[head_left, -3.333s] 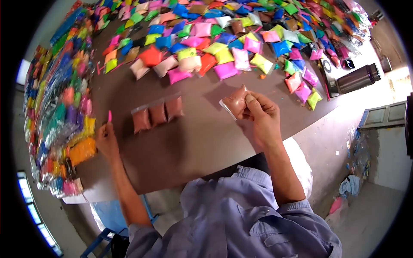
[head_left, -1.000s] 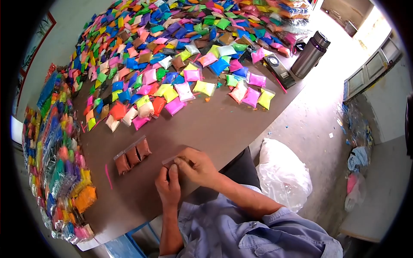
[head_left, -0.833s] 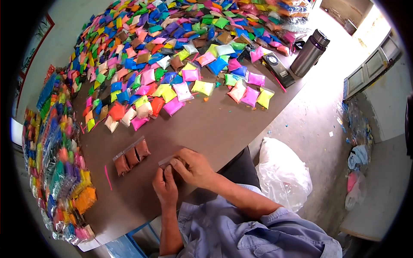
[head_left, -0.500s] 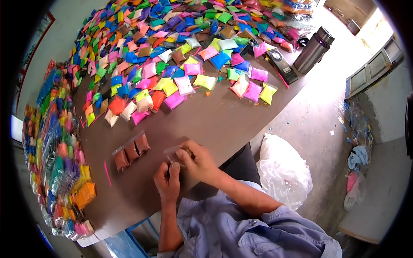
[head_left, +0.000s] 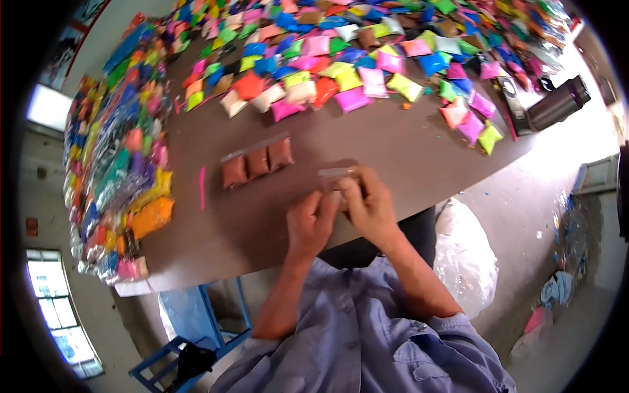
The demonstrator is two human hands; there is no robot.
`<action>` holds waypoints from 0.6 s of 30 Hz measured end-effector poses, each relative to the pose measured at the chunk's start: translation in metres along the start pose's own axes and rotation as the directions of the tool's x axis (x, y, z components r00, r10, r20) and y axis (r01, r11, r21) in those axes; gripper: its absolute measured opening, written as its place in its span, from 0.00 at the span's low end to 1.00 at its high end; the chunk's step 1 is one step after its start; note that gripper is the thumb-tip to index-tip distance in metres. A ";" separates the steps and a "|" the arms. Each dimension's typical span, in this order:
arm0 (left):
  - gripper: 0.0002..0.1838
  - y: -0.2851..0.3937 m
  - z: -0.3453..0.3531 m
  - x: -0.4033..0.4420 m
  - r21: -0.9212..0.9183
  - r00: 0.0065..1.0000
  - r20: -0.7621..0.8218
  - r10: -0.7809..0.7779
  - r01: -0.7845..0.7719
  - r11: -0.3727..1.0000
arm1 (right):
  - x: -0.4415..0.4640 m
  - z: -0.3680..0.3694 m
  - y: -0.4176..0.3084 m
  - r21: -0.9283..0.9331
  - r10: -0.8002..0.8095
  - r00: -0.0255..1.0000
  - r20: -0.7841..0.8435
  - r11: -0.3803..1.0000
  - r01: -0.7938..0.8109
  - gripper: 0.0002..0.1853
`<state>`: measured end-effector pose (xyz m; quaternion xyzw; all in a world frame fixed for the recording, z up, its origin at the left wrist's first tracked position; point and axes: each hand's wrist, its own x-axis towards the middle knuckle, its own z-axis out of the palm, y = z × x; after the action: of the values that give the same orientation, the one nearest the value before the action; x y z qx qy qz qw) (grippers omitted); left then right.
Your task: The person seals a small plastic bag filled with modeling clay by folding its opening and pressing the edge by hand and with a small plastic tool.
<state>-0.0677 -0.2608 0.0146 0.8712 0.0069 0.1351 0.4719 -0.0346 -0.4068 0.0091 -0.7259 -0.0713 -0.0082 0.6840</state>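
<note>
Near the table's front edge, my left hand [head_left: 309,224] and my right hand [head_left: 371,202] are close together, holding a small clear plastic bag [head_left: 335,173] between them. My right thumb and bent fingers pinch the bag, and its flat top strip sticks out above them. My left hand is closed, with thumb and forefinger at the bag's lower part. Most of the bag is hidden by the fingers. Left of my hands lie three joined brown packets [head_left: 257,161], flat on the table [head_left: 262,216]. A pink strip [head_left: 202,188] lies farther left.
Many small colourful packets [head_left: 349,99] spread across the far side. Bundled packets in clear wrap [head_left: 118,180] line the left edge. A metal flask [head_left: 559,105] and a dark box [head_left: 515,108] are at the right. Beyond the edge are a white sack [head_left: 464,255] and a blue frame [head_left: 213,321].
The view has turned, so the table and my hands appear farther right, with the packets higher. Both hands keep hold of the clear bag, and the brown packets stay on the table.
</note>
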 end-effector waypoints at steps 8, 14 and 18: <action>0.18 0.007 -0.001 0.003 -0.156 0.999 0.017 -0.032 0.034 0.987 | 0.000 0.000 0.013 0.090 -0.093 0.996 -0.008 0.992 0.094 0.11; 0.19 -0.001 -0.002 0.002 -0.138 0.999 -0.014 0.035 -0.037 0.990 | 0.002 0.000 0.001 0.029 -0.041 0.999 0.036 0.999 0.040 0.11; 0.18 0.002 -0.004 0.003 -0.229 0.999 0.039 -0.004 0.013 0.973 | 0.002 0.001 0.012 0.109 -0.076 0.997 0.025 0.991 0.073 0.10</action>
<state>-0.0663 -0.2584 0.0184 0.8133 -0.0139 0.1164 0.5700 -0.0312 -0.4064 -0.0030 -0.6847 -0.1084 -0.0192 0.7205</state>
